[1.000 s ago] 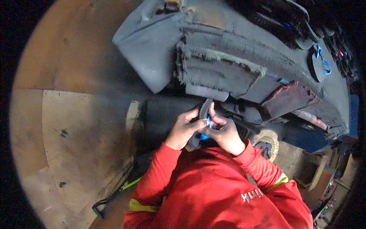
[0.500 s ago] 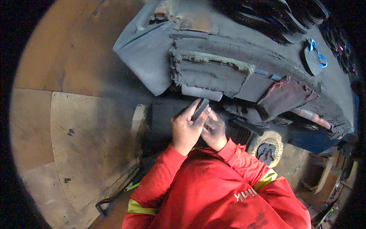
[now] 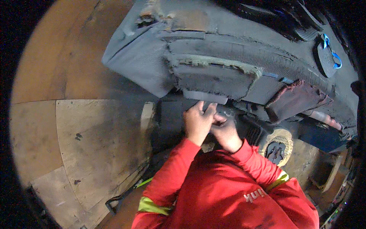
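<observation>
My left hand (image 3: 198, 121) and my right hand (image 3: 227, 133) meet in front of me, just below the edge of a padded grey bench (image 3: 289, 68). Between my left fingers shows a bit of a dark flat piece (image 3: 206, 106), mostly hidden by both hands. The fingers of my right hand are curled in against it, and their tips overlap my left thumb. Right above my fingertips a pale roller-like cylinder (image 3: 204, 96) sticks out under a frayed grey cloth flap (image 3: 213, 81).
A black flip-flop with blue straps (image 3: 326, 59) lies on the bench at the right, beside more dark footwear (image 3: 301, 24). Below the bench hangs a frayed reddish-edged flap (image 3: 295, 102). A yellowish oval ring (image 3: 286, 152) around dark pieces is at lower right. Wooden boards (image 3: 103, 141) cover the left side.
The dark flat piece showed plainly in my left hand earlier and is now mostly covered. My view has shifted slightly; my fingers have turned and drawn closer together.
</observation>
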`<state>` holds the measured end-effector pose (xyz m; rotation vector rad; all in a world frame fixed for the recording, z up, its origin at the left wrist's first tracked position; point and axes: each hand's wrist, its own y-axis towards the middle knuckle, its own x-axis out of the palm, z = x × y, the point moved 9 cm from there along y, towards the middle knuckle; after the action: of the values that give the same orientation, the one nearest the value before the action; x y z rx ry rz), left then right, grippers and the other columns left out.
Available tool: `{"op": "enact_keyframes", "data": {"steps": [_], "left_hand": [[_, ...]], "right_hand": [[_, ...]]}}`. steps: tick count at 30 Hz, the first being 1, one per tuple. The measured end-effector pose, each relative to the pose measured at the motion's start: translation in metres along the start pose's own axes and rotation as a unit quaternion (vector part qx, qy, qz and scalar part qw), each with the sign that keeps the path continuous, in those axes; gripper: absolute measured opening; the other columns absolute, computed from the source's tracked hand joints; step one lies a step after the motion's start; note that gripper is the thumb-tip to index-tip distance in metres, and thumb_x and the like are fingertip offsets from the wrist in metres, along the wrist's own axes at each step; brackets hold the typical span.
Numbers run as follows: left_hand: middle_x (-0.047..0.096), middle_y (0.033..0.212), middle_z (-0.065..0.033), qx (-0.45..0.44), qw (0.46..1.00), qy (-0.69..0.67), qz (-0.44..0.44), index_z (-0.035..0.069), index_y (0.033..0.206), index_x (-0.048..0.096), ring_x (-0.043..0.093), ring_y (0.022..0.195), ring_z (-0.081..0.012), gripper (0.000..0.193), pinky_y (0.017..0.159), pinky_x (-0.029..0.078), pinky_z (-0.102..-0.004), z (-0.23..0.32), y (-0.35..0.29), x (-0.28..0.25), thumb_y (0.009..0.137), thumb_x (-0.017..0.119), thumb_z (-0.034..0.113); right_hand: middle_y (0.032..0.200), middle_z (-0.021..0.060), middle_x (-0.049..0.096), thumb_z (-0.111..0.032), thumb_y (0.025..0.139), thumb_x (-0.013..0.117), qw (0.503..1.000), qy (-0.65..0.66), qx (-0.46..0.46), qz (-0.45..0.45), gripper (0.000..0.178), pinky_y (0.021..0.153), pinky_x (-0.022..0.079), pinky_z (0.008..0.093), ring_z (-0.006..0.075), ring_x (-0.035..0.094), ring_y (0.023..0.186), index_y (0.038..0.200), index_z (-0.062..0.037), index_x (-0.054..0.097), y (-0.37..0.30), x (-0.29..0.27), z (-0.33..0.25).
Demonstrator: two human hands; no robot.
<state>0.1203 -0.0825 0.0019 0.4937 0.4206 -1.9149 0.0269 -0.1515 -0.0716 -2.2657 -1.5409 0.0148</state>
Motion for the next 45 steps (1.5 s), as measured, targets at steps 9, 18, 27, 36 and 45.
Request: {"op": "enact_keyframes", "data": {"steps": [9, 18, 27, 36, 45], "left_hand": [[0.067, 0.117, -0.0064, -0.028, 0.904, -0.425, -0.037, -0.004, 0.129, 0.06, 0.061, 0.101, -0.0097, 0.04, 0.087, 0.05, -0.0254, -0.032, -0.043, 0.018, 0.097, 0.066, 0.019], [0.063, 0.128, -0.0131, 0.012, 0.954, -0.298, -0.005, -0.006, 0.127, 0.06, 0.06, 0.112, -0.0159, 0.039, 0.097, 0.048, -0.0298, -0.044, -0.065, -0.027, 0.095, 0.069, 0.014], [0.066, 0.091, -0.0148, 0.184, 0.978, 0.091, 0.032, 0.001, 0.101, 0.067, 0.061, 0.082, -0.0311, 0.034, 0.076, 0.046, -0.0428, 0.044, -0.04, -0.067, 0.094, 0.066, 0.033], [0.062, 0.07, -0.0262, 0.192, 0.972, 0.129, -0.033, -0.003, 0.105, 0.063, 0.064, 0.063, -0.0436, 0.024, 0.055, 0.048, -0.0477, 0.065, -0.022, -0.031, 0.091, 0.065, 0.015], [0.057, 0.061, -0.0223, 0.174, 0.97, 0.154, -0.074, -0.005, 0.106, 0.064, 0.06, 0.05, -0.0357, 0.025, 0.047, 0.042, -0.0436, 0.058, -0.025, -0.019, 0.09, 0.066, 0.015]], "right_hand": [[0.103, 0.0188, 0.057, 0.005, 0.072, 0.067, 0.776, -0.514, -0.36, -0.061, 0.066, 0.092, 0.05, 0.0459, 0.0405, 0.058, 0.101, 0.134, -0.016, 0.059, -0.02, -0.009, -0.068], [0.125, 0.0138, 0.058, -0.037, 0.103, 0.052, 0.905, 0.36, 0.225, 0.016, 0.054, 0.101, 0.051, 0.0436, 0.0298, 0.062, 0.114, 0.148, -0.0113, 0.036, -0.04, -0.005, 0.047], [0.116, 0.0094, 0.063, -0.02, 0.104, 0.051, 0.809, 0.551, 0.132, -0.152, 0.021, 0.091, 0.059, 0.0444, 0.0233, 0.065, 0.106, 0.122, -0.0086, 0.051, 0.007, 0.047, 0.017], [0.115, 0.0095, 0.065, -0.022, 0.103, 0.052, 0.812, 0.546, 0.156, -0.138, 0.023, 0.096, 0.055, 0.0402, 0.0219, 0.065, 0.104, 0.119, -0.006, 0.056, 0.005, 0.026, 0.014], [0.113, 0.0087, 0.067, -0.021, 0.103, 0.049, 0.799, 0.564, 0.173, -0.116, 0.022, 0.095, 0.056, 0.0411, 0.0223, 0.066, 0.105, 0.118, -0.0063, 0.058, -0.003, 0.018, 0.022]]}}
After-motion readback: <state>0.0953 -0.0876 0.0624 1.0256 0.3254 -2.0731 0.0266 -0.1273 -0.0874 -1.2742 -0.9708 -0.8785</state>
